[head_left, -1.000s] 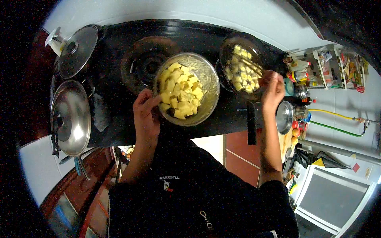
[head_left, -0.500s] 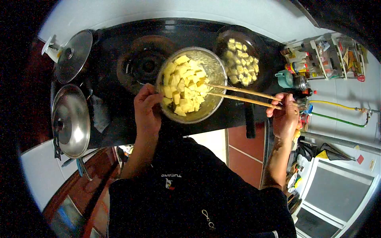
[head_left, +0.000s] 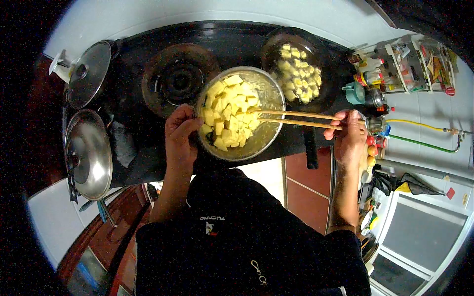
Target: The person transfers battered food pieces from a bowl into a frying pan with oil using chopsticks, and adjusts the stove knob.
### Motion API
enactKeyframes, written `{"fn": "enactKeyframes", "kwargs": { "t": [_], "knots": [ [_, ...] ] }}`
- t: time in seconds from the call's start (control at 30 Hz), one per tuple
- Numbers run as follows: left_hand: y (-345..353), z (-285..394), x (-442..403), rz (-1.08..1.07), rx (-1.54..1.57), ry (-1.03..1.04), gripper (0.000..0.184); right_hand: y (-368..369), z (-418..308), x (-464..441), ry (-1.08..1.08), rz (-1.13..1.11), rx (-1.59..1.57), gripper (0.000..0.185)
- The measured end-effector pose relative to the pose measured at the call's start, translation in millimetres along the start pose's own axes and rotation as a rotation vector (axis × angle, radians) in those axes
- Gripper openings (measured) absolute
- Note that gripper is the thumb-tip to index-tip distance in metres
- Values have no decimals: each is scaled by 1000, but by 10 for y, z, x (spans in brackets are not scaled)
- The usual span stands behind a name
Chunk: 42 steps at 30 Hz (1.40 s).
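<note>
My left hand (head_left: 181, 129) grips the rim of a round metal bowl (head_left: 272, 129) at its left side. Pale yellow cubes (head_left: 230, 109) fill the left part of the bowl; they look like cut tofu or potato, which I cannot tell. Between the fingers of my right hand (head_left: 349, 134) is a pair of long wooden chopsticks (head_left: 301, 119), their tips among the cubes. Beyond the bowl, to the right, a dark frying pan (head_left: 269, 52) holds more yellow cubes spread in liquid, its handle pointing toward me.
A bare burner (head_left: 180, 81) lies on the black stovetop (head_left: 237, 37) at left. Two lids, one glass (head_left: 89, 74) and one metal (head_left: 91, 158), stand at the left edge. At right are a rack of bottles and packets (head_left: 405, 66) and a teal container (head_left: 353, 92).
The bowl has shifted slightly nearer to me. My right hand has drifted a little left and up with the chopsticks, whose tips stay among the cubes.
</note>
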<state>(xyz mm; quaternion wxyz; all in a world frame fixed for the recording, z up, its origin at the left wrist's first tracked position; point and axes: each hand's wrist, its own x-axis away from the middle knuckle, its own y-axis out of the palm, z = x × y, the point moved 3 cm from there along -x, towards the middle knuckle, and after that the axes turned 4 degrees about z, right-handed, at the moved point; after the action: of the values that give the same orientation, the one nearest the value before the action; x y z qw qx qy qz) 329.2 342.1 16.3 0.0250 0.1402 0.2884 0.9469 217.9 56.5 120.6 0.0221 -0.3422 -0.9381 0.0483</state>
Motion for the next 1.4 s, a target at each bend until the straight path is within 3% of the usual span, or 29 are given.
{"fn": "enactKeyframes", "kwargs": {
  "t": [0.33,0.47,0.53,0.67,0.8,1.03,1.13,1.23,1.37,1.4],
  "knots": [
    [-37,-57,-97,117,61,-89,14,-196,-27,-286,-11,135,-225,35],
    [66,-33,-47,256,122,-124,15,-352,123,-633,-148,274,-308,33],
    [-6,-113,-66,229,152,-133,16,-359,356,-819,-142,354,-63,37],
    [66,-47,-76,289,176,-127,17,-225,999,-1218,-158,362,-119,37],
    [40,-53,-70,254,190,-128,17,-73,1087,-1244,-166,403,-30,35],
    [-42,-141,-82,152,182,-139,14,-11,362,-921,-108,348,-159,35],
    [-5,-105,-58,198,165,-110,15,-8,-32,-631,-192,193,-216,34],
    [-21,-97,-77,152,126,-135,16,125,-172,-307,-101,-69,-133,32],
    [4,-91,-84,69,76,-127,16,290,-114,-207,-141,-163,101,35],
    [28,-70,-82,55,54,-108,16,339,-124,-205,-124,-174,78,27]
  ]
}}
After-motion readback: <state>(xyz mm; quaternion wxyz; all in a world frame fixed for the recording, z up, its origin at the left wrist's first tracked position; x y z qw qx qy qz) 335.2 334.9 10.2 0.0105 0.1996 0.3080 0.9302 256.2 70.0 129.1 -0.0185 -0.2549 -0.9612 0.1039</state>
